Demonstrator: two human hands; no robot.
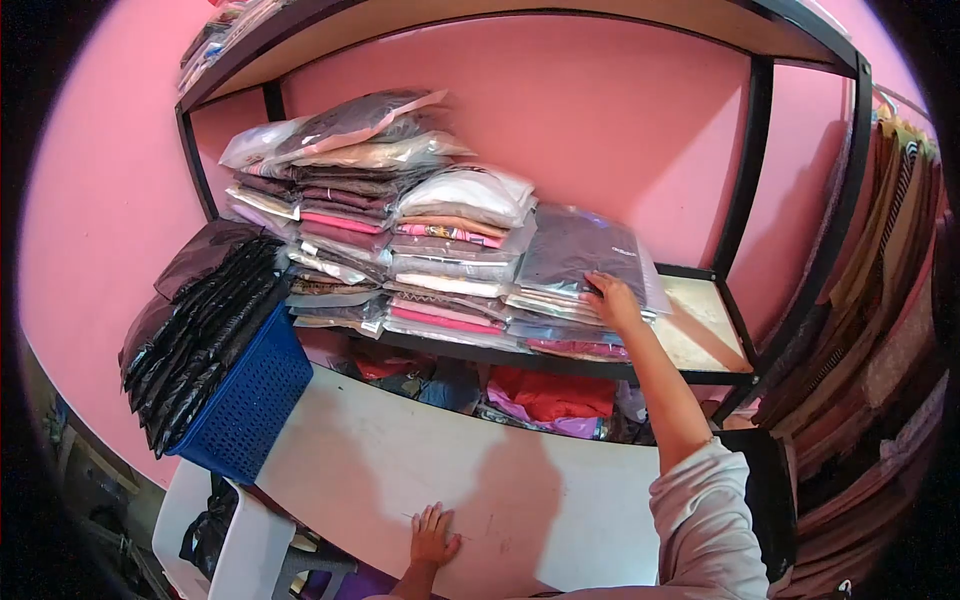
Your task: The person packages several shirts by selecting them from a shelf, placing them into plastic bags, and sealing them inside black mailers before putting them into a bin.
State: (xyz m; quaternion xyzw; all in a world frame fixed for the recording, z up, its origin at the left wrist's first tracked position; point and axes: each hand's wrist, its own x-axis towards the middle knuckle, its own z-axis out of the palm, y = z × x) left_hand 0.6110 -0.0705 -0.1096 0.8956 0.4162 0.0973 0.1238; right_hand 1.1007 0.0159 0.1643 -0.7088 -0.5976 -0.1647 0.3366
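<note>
My right hand (613,300) reaches out to the shelf and rests on the right-hand stack, its fingers on a dark garment in a clear plastic bag (580,250). That bag lies flat on top of several other bagged garments. My left hand (431,535) lies on the white table (600,490) near its front edge, fingers spread, holding nothing. Left of the dark garment stands a taller stack of bagged clothes (455,250), with a white one on top. Another high stack (340,210) leans at the far left of the shelf.
A blue plastic basket (250,385) full of black plastic bags (210,330) stands on the table's left end. Below it is a white bin (235,535). Red and pink clothes (550,395) lie under the shelf. Hanging garments (870,330) line the right side, behind the black shelf post (750,160).
</note>
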